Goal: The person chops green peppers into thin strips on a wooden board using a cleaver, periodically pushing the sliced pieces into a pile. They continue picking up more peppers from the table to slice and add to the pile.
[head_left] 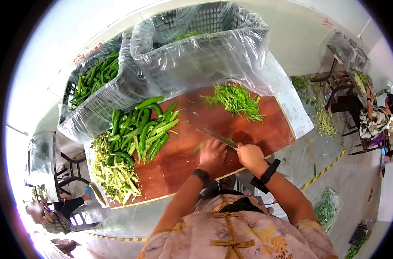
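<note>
My left hand (212, 154) presses a green pepper (200, 146) flat on the brown cutting board (265, 129), fingers curled over it. My right hand (249, 155) grips the handle of a cleaver (218, 138), whose blade rests against the pepper beside my left fingers. A heap of whole green peppers (147, 127) lies to the left on the board. A pile of sliced pepper strips (236, 100) sits at the far edge. Pale cores and trimmings (112, 168) are heaped at the left end.
Two plastic-lined crates stand behind the board: one (97, 82) holds whole peppers, the other (205, 43) is mostly hidden by its plastic liner. A person sits at the right (375, 116) near more crates; another sits at the lower left (50, 216). Pepper scraps litter the floor (325, 121).
</note>
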Available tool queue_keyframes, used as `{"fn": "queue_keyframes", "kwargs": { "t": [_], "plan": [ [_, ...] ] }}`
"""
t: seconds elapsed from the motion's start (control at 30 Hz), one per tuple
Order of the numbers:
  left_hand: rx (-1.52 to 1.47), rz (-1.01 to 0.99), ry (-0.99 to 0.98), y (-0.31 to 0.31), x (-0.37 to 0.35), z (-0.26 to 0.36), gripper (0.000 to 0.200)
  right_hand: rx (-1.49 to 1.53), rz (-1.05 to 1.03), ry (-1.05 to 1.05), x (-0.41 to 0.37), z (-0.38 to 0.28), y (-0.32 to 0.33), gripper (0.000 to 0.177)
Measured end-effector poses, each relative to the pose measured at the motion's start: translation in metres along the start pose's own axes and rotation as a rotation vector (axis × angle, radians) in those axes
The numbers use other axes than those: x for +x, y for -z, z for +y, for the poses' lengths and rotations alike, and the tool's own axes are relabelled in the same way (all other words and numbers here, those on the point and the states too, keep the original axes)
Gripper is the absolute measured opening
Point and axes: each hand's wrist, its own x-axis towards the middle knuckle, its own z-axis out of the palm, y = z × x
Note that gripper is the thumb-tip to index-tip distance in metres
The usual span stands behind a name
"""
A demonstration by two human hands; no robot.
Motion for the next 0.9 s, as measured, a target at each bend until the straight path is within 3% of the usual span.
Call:
{"fn": "queue_keyframes", "kwargs": {
  "t": [0.23, 0.37, 0.57, 0.9],
  "plan": [
    [0.021, 0.079, -0.009, -0.002, 0.003, 0.000, 0.025, 0.001, 0.006, 0.052, -0.015, 0.021, 0.004, 0.014],
    [0.047, -0.035, 0.029, -0.001, -0.001, 0.003, 0.027, 0.058, 0.034, 0.064, 0.004, 0.012, -0.007, 0.015],
    [0.002, 0.131, 0.001, -0.014, 0.000, -0.006, 0.030, 0.106, 0.077, 0.028, 0.018, 0.020, -0.004, 0.018],
    [-0.027, 0.107, -0.009, -0.013, -0.001, -0.008, 0.025, 0.043, -0.053, 0.045, -0.020, 0.020, 0.018, 0.017]
  ]
}}
